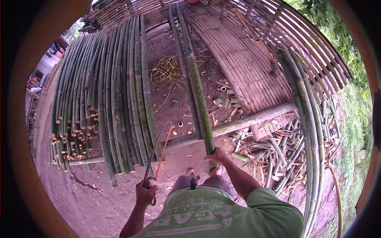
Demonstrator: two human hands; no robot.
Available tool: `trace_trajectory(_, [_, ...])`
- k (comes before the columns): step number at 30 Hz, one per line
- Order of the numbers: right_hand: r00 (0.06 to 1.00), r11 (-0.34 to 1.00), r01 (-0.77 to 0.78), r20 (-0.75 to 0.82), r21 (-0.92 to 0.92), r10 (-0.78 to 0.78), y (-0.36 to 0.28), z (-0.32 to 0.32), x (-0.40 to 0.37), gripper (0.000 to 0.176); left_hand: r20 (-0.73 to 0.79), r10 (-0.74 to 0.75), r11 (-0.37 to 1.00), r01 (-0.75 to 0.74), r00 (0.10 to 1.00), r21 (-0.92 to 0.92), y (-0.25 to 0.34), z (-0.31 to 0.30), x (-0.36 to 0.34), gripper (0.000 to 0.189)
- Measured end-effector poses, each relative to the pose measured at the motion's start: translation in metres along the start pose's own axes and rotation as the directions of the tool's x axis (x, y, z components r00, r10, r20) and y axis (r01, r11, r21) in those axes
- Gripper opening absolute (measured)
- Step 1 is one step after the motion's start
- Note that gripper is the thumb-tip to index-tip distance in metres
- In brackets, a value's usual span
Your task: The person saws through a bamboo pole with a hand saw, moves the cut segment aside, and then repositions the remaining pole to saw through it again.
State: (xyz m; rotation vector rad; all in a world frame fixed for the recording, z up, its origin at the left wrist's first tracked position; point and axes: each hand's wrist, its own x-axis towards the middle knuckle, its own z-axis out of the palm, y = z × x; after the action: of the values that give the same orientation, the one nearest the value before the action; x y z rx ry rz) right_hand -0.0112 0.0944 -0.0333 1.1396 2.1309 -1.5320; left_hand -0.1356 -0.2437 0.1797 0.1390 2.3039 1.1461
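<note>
Bamboo pole (203, 109) looks heavy, stiff; grip near end. Right hand (216, 155) wraps it; left hand (145, 193) clasps bow saw (163, 152).

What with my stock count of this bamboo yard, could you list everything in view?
Metal-framed saw: one, dark with orange blade, left hand
Thick bamboo pole: one, green, right hand
Slimmer bamboo pole: one, dark green, beside that
Cut bamboo poles: dozens, green, left
Round crossbar: one, pale, under poles
Tangled cord: one, yellow, ground
Slatted bamboo platform: one, brown, upper right
Long bamboo poles: several, grey-green, right
Split-bamboo scraps: many, tan, ground
Printed T-shirt: one, green, bottom
Far-left background items: too small to tell
Left hand: one, brown, fingers around saw
Right hand: one, brown, on thick pole
</note>
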Motion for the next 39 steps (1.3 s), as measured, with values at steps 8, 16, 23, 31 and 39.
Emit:
trace_trajectory(8, [0.953,0.691,-0.114,0.275,0.714,-0.126,-0.141,0.107,-0.082,0.043,-0.090,-0.058,0.984,0.042,0.994,-0.175,-0.056,-0.051,0.002,0.024])
trace_trajectory(16, [0.937,0.960,-0.280,-0.216,0.003,0.274,-0.045,0.201,-0.040,0.072,-0.095,-0.073,0.997,0.070,0.993,-0.027,-0.108,-0.090,0.013,0.026])
trace_trajectory(23, [0.954,0.950,-0.228,-0.247,-0.215,0.173,-0.022,0.196,-0.030,0.072,-0.033,-0.129,0.992,0.129,0.991,-0.003,-0.101,-0.095,0.013,0.028])
trace_trajectory(31, [0.991,0.954,-0.085,-0.125,-0.287,0.051,-0.033,0.165,-0.016,0.073,-0.189,-0.054,0.998,0.045,0.981,-0.054,-0.102,-0.107,-0.025,0.028])
trace_trajectory(39, [0.962,0.972,0.212,0.200,-0.102,-0.188,-0.221,0.154,-0.003,0.066,-0.225,-0.030,0.951,-0.041,0.974,-0.306,-0.075,-0.118,-0.045,0.028])
